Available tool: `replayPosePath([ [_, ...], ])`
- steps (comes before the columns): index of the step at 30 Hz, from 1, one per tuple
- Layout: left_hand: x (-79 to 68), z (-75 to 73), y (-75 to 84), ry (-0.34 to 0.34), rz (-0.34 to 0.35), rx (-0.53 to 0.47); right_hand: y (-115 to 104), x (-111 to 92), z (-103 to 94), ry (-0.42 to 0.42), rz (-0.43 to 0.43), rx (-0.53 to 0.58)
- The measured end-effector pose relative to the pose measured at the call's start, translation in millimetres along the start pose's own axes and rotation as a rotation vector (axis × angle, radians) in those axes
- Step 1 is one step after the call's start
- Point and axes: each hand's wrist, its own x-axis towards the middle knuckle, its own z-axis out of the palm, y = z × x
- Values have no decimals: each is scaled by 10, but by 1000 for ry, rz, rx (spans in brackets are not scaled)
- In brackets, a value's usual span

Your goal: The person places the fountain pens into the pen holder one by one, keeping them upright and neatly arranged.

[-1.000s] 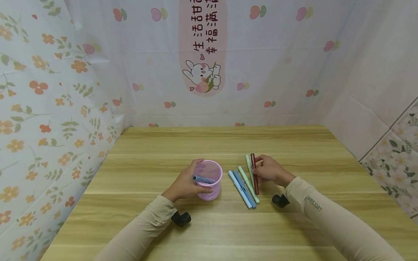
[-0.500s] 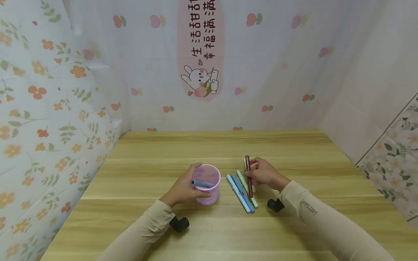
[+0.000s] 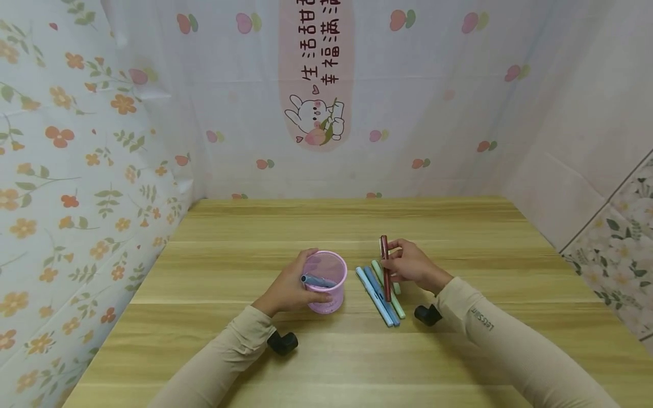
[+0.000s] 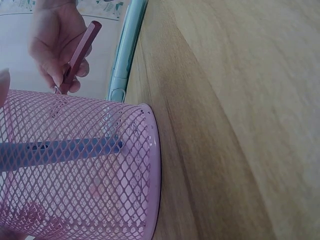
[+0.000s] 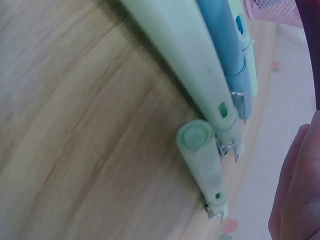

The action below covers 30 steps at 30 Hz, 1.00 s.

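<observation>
My left hand [image 3: 292, 283] grips the side of a pink mesh pen cup [image 3: 331, 300], fingers behind it and thumb across its front. Inside the cup leans a blue pen [image 3: 317, 281], which also shows through the mesh in the left wrist view. To the right, my right hand [image 3: 415, 266] pinches a dark red pen [image 3: 385, 246] above the others; in the left wrist view this red pen [image 4: 84, 47] is raised and tilted. Below it lie a light blue pen [image 3: 374, 296], a blue pen [image 3: 389, 309] and two pale green pens [image 5: 185, 55], one partly hidden by my right hand.
The wood-grain table [image 3: 326, 362] spreads all around the cup and pens. A white printed curtain [image 3: 439, 113] hangs at its back, with flowered cloth [image 3: 92, 170] along the left. Black wrist cameras [image 3: 282, 343] sit under both forearms.
My right hand has lifted the dark red pen from beside the green one and carried it slightly left, over the other pens. The left hand and cup stay put.
</observation>
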Motion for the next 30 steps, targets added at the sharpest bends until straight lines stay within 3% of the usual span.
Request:
replayPosePath([
  [23,86,-12,32,1,-7,-9,-179,76,125,29,-94,147],
  [30,47,15,-12,-5,-6,-17,-211,50,200,34,-95,189],
])
